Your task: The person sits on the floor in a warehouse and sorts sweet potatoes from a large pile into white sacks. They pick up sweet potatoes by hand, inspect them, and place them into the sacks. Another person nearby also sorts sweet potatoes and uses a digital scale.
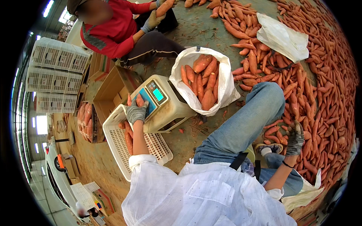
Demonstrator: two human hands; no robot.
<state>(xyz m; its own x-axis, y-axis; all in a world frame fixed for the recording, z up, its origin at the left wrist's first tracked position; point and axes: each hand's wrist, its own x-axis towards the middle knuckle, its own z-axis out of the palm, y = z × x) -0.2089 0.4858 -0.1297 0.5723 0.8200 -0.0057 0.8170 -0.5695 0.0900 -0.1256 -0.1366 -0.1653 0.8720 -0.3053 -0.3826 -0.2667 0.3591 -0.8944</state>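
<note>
My left hand [137, 112], in a grey knit glove, grips a sweet potato [140, 100] over the blue plate of a digital scale [152, 99]. The tip of another sweet potato [129, 99] shows beside its fingers. The scale rests on a beige plastic stool [169, 117] and its display is lit. Under my left forearm is a white plastic basket [158, 147] with a few sweet potatoes [128, 138] inside. My right hand [295, 139], gloved too, reaches to the edge of a large sweet potato pile [325, 113]. Its fingers are apart, and I see nothing held.
An open white woven sack [181, 70] of sweet potatoes stands beyond the stool. A co-worker [121, 31] in red sits opposite, holding a sweet potato. Cardboard boxes [109, 87] and stacked white crates [58, 56] are at left. Another white sack [282, 38] lies on the pile.
</note>
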